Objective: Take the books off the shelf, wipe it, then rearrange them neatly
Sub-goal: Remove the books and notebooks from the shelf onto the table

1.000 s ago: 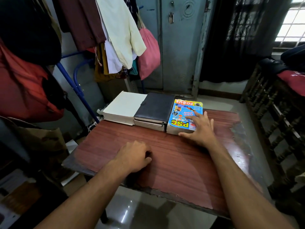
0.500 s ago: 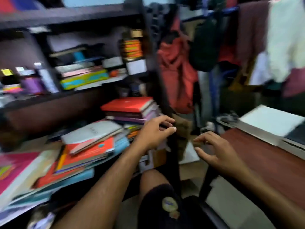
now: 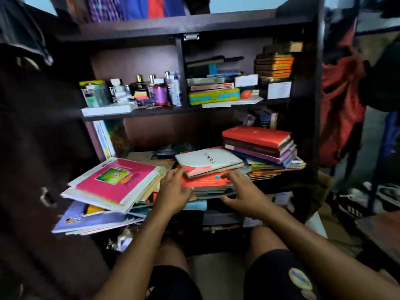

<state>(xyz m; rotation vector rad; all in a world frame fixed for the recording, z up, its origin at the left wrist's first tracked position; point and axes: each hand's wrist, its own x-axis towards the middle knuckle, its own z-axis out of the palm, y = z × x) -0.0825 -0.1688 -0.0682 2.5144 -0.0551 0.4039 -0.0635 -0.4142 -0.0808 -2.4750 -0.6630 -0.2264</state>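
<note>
Left hand and right hand, fingers spread and holding nothing, reached the loose middle stack of thin glossy books; likely slippery, best gripped underneath both ends.

Bare forearms, no sleeves, watch or rings on the left hand or right hand; black shorts; round blue-and-yellow badge on the right leg.

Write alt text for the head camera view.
Two bare hands, left hand and right hand, reach with fingers spread onto a messy middle pile of books topped by a white-and-red book on a dark wooden shelf. A pink-covered book tops a slumping pile at left; a red hardback caps a stack at right.
</note>
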